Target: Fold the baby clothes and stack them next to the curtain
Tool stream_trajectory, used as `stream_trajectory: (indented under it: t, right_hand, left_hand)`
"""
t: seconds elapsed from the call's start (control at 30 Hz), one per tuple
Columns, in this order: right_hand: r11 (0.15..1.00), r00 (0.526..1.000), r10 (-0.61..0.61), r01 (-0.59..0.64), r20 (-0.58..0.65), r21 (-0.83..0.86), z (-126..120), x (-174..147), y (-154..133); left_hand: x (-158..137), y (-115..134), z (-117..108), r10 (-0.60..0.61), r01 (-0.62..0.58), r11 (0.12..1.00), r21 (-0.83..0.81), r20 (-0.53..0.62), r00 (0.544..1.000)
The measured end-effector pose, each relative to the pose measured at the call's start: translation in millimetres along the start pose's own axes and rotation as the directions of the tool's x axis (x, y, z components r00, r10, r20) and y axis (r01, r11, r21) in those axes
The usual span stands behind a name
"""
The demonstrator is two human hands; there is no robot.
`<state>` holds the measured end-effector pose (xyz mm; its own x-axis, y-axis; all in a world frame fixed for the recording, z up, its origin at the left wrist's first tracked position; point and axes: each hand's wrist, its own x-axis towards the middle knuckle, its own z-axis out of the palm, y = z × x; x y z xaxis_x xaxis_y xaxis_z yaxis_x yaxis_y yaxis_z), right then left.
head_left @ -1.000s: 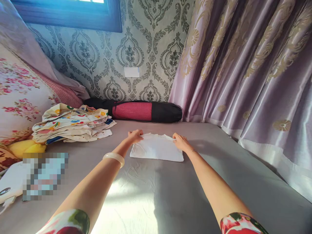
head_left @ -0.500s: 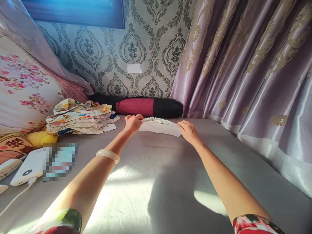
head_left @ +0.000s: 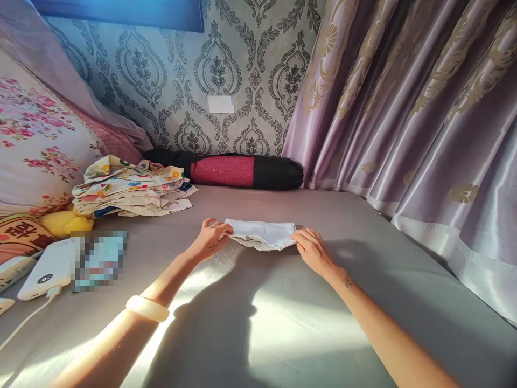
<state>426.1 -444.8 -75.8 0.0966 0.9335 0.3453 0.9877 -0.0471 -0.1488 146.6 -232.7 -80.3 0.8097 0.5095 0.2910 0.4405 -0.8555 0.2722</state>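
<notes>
A small white folded cloth is stretched between my hands over the middle of the grey bed sheet. My left hand pinches its left end between thumb and fingers, and a pale bangle sits on that forearm. At the opposite end, my right hand grips the cloth's corner with fingers closed. The cloth's near edge looks uneven and gathered. Whether its underside touches the sheet I cannot tell.
Left of the cloth lies a stack of patterned folded fabric. A long black and red bag rests along the wall. A white power bank with a cable is at left, near a yellow plush. Curtains hang at right.
Both hands have come nearer to me with the white cloth. Its flap, which hung toward me before, now lies on the far side. The view has tipped slightly down.
</notes>
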Motion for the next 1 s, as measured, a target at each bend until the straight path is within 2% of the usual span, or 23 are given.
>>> stream_trajectory:
  t: [0.13,0.23,0.3,0.43,0.53,0.67,0.83,1.0]
  right_hand:
    - [0.999,0.998,-0.027,0.028,0.05,-0.019,6.8,-15.6,-4.9]
    - [0.999,0.996,-0.048,0.05,0.074,-0.019,5.4,-23.6,-9.8]
    - [1.0,0.995,-0.015,0.017,0.094,-0.021,2.3,-21.7,-15.1]
    - [0.995,0.99,0.097,-0.095,0.106,-0.019,3.6,6.2,-33.8]
    - [0.992,0.988,0.119,-0.123,0.102,0.029,17.7,37.9,-52.2]
    - [0.986,0.977,0.154,-0.162,0.147,0.038,44.2,66.5,-68.1]
    - [0.977,0.957,0.198,-0.211,0.211,0.036,70.2,69.2,-65.4]
    - [0.975,0.955,0.212,-0.222,0.21,0.028,79.3,65.2,-61.2]
  left_hand:
    - [-19.0,0.5,9.0,0.038,-0.039,0.999,0.016,0.066,0.997]
    - [-30.1,3.3,7.4,0.07,-0.072,0.997,0.019,0.107,0.992]
    - [-31.2,7.9,3.5,0.061,-0.063,0.998,0.016,0.122,0.991]
    - [-9.8,28.6,1.9,-0.069,0.069,0.998,0.005,0.089,0.994]
    - [18.7,52.2,13.1,-0.107,0.106,0.994,0.008,0.028,0.994]
    - [45.5,75.9,37.6,-0.172,0.162,0.982,0.093,0.107,0.979]
    - [47.0,72.8,67.0,-0.189,0.171,0.976,0.136,0.137,0.972]
    - [43.3,63.2,81.3,-0.195,0.179,0.978,0.111,0.156,0.968]
